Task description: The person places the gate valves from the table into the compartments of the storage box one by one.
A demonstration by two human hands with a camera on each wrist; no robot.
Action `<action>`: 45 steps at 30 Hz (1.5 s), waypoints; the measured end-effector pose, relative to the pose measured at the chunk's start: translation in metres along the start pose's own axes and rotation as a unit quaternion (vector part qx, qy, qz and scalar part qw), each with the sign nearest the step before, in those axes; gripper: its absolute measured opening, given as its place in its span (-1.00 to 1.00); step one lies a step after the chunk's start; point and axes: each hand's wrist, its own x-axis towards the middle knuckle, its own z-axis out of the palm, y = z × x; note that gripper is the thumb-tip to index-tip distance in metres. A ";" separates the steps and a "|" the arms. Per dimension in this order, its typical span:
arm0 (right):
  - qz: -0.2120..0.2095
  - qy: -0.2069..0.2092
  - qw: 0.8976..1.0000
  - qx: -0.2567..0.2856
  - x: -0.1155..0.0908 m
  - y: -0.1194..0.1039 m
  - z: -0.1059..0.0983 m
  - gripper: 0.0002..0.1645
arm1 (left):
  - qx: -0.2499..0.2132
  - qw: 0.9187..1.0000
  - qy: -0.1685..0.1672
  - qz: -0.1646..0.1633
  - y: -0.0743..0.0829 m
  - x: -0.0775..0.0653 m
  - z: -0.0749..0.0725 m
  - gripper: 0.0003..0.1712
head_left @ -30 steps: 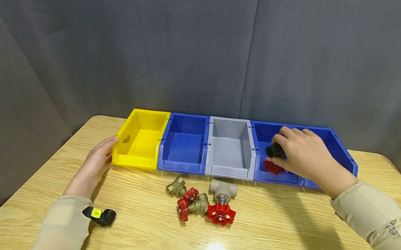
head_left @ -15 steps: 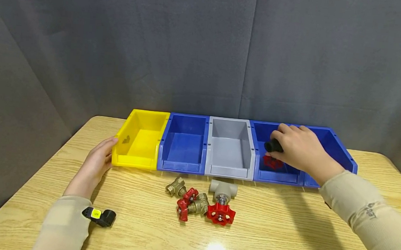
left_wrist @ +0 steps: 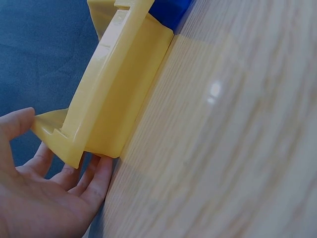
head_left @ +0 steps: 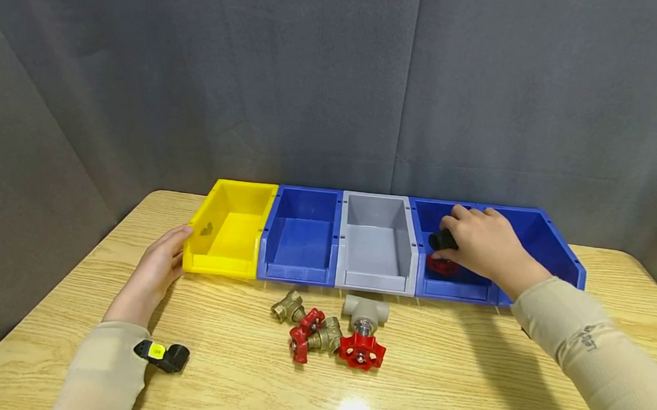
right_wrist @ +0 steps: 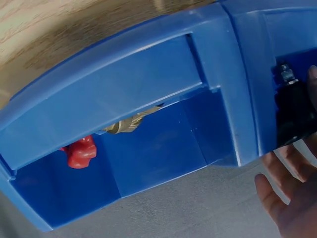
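Note:
My right hand holds a black pipe valve with a red handwheel inside the fourth bin from the left, a blue bin. In the right wrist view the valve's black body and metal stem show beside my fingers. At the far left, my left hand grips the outer side of the yellow bin, its thumb at the rim and its fingers against the outer wall. In front of the bins lie two brass valves with red handles and a grey tee valve with a red handwheel.
A blue bin and a grey bin stand between the yellow one and the fourth. In the rightmost blue bin lie a red part and a brass part. A grey curtain hangs behind the table.
My right hand has moved a little to the left, and lower, with the black pipe valve, inside the fourth bin. The left hand stays at the yellow bin.

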 end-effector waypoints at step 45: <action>0.050 0.015 0.998 0.022 -0.020 -0.014 -0.010 -0.53 | 0.012 1.000 -0.003 0.011 0.000 -0.001 0.000 -0.14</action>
